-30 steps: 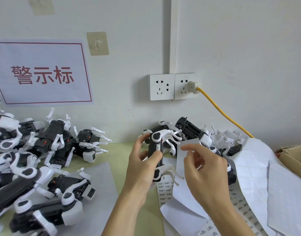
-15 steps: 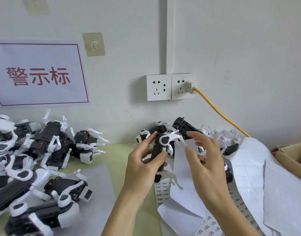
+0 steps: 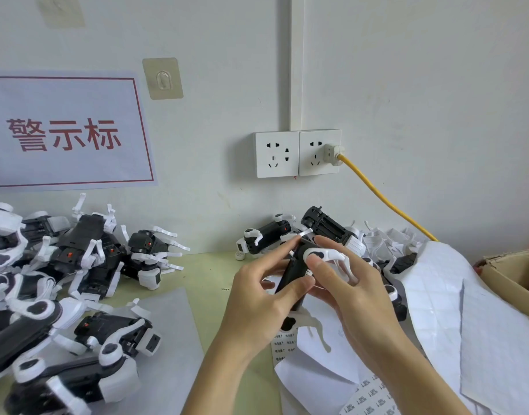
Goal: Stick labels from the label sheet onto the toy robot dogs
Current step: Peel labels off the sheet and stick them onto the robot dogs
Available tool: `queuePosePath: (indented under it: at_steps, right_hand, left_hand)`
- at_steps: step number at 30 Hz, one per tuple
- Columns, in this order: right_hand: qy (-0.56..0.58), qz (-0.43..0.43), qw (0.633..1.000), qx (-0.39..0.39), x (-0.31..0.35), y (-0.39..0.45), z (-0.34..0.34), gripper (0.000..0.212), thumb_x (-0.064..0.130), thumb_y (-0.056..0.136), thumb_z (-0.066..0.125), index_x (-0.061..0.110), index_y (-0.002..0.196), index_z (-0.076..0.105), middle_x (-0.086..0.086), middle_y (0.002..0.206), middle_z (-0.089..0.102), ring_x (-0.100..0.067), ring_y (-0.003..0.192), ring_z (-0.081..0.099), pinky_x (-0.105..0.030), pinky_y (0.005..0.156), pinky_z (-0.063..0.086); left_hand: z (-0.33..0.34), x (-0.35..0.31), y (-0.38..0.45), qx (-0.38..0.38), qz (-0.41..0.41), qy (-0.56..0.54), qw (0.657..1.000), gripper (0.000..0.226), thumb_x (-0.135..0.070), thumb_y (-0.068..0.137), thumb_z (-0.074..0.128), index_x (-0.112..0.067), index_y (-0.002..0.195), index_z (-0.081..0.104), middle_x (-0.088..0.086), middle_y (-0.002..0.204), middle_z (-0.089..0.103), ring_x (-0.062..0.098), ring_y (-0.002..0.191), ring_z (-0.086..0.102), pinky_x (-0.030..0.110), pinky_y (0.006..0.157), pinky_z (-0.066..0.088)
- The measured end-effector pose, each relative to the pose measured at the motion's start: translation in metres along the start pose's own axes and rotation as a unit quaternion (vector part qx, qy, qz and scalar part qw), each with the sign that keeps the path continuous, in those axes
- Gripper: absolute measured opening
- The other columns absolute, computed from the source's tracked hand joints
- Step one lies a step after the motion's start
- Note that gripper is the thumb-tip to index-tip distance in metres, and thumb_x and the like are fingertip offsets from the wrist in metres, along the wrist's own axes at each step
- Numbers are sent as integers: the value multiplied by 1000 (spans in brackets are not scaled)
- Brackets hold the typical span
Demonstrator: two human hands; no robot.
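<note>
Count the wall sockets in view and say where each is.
2. The empty left socket and the right socket sit side by side on the wall; the right one holds the plug of a yellow cable. None look hidden.

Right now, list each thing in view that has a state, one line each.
toy robot dog: held up off the table, gripped by both hands
left hand: grips the dog's black body
right hand: thumb presses on the dog
label sheet: lies flat on the table
yellow cable: plugged into right socket
left socket: nothing plugged in
</note>
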State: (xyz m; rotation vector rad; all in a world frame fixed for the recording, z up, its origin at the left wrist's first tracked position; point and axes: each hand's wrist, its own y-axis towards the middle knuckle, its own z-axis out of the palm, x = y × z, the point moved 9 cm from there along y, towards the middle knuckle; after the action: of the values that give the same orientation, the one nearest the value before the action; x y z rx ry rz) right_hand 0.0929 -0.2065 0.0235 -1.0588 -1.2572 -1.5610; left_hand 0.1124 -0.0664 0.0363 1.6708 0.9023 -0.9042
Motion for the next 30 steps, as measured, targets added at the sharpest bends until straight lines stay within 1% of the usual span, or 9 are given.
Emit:
queuePosePath:
  at_steps: [2, 5, 7, 10, 13, 16, 19, 25, 30]
  right_hand:
    - [38, 3, 999, -12, -1, 1, -1, 40, 36, 84, 79, 20, 120, 69, -11, 120, 71, -27, 106, 71, -48, 102, 51]
    - [82, 3, 995, -53, -1, 2, -9, 26, 31, 94, 65, 11, 109, 72, -11, 111, 75, -27, 107, 71, -46, 101, 50]
    - [97, 1, 992, -75, 0, 2, -15, 26, 33, 97, 61, 11, 104, 74, -9, 109, 75, -25, 108, 70, -41, 101, 49]
    - [117, 11, 989, -91, -4, 2, -17, 32, 34, 98, 58, 7, 110, 70, -9, 107, 76, -25, 109, 69, -38, 102, 48]
    - [139, 35, 986, -90, -10, 4, -16, 35, 36, 95, 61, 9, 115, 67, -10, 105, 75, -31, 107, 69, -39, 92, 54]
    - [152, 65, 983, -82, -13, 3, -16, 45, 46, 74, 72, 21, 111, 71, -1, 102, 75, -27, 103, 72, -38, 78, 56]
    - [179, 118, 975, -60, -20, 2, -11, 54, 46, 65, 76, 20, 113, 72, -8, 118, 69, -31, 103, 72, -43, 79, 56]
    - [174, 154, 973, 2, -19, 1, -1, 27, 45, 65, 78, 26, 85, 80, -4, 111, 72, -34, 99, 74, -40, 74, 53]
    - [42, 151, 987, 19, -13, -3, -8, 51, 62, 67, 74, 34, 109, 73, 12, 109, 73, -35, 86, 75, -25, 42, 37]
  left_hand:
    - [1, 4, 1, -6, -5, -6, 1000, 52, -40, 78, 73, -43, 129, 63, -17, 108, 74, 3, 109, 66, 39, 94, 52]
    - [-1, 18, 1, -26, -62, -85, 994, 49, -53, 74, 69, -51, 122, 59, -13, 110, 73, 2, 102, 68, 22, 79, 52]
    - [2, 30, -1, -12, -113, -138, 984, 61, -64, 65, 69, -49, 122, 55, -16, 104, 73, 7, 96, 71, 28, 83, 52]
    - [11, 36, -2, 16, -139, -194, 971, 68, -55, 63, 77, -36, 124, 53, -5, 90, 75, 20, 86, 74, 29, 75, 55]
    - [6, 38, -1, -28, -138, -231, 963, 65, -45, 63, 81, -28, 120, 54, 2, 91, 75, 20, 84, 73, 27, 71, 53]
    - [-4, 42, 0, -84, -141, -246, 955, 72, -53, 55, 82, -27, 118, 56, 8, 98, 74, 21, 84, 70, 33, 73, 48]
    - [-11, 43, 0, -116, -135, -263, 948, 69, -51, 59, 83, -23, 118, 59, 7, 95, 73, 21, 82, 66, 33, 69, 44]
    - [-21, 41, 1, -161, -117, -289, 936, 54, -41, 71, 75, -11, 114, 62, 13, 99, 70, 26, 90, 67, 39, 75, 48]
    - [-27, 38, 0, -174, -103, -315, 927, 50, -38, 73, 79, -6, 109, 65, 19, 93, 65, 35, 90, 60, 52, 84, 42]
